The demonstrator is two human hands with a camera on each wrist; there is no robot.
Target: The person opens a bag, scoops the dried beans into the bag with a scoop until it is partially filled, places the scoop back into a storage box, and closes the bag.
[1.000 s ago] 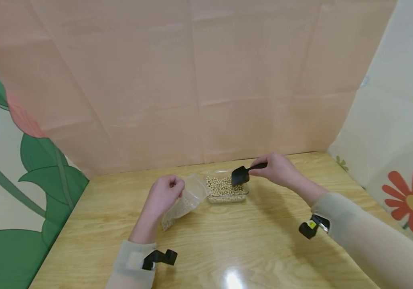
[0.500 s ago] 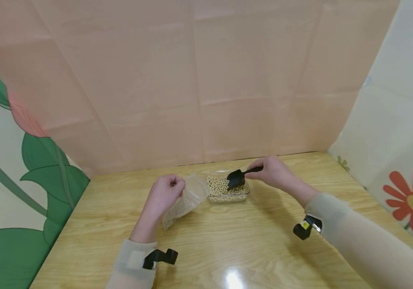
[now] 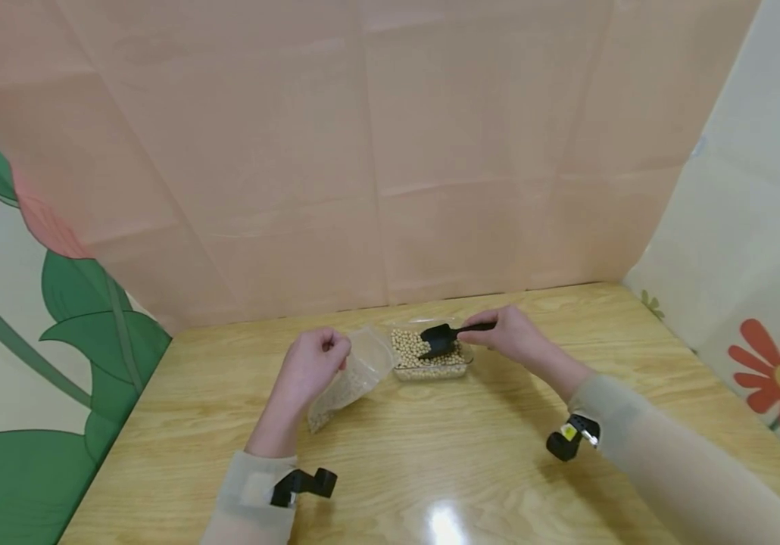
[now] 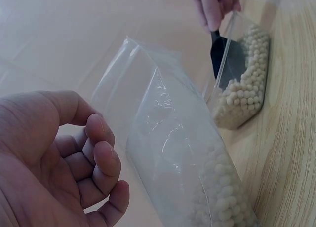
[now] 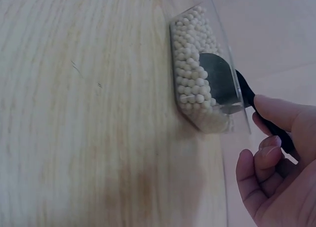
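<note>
My left hand (image 3: 311,361) pinches the rim of a clear plastic bag (image 4: 168,123) between thumb and forefinger. Pale round beads (image 4: 224,195) fill the bag's lower part, and it slants down to the table. To its right stands a clear rectangular container (image 3: 431,372) holding more of these beads (image 5: 190,54). My right hand (image 3: 509,333) grips the handle of a small black scoop (image 3: 439,341), with the thumb along the handle in the right wrist view. The scoop's blade (image 5: 217,79) lies inside the container, its edge down among the beads.
Both things stand on a wood-grain table (image 3: 390,462) near its back edge. A pink sheet (image 3: 376,151) hangs behind it. Walls with painted flowers rise at the left and right. Each sleeve carries a black wrist mount (image 3: 304,484).
My right hand has moved left and slightly down with the scoop, whose blade has slid leftward through the beads and now lies flatter. The left hand and the bag have hardly moved.
</note>
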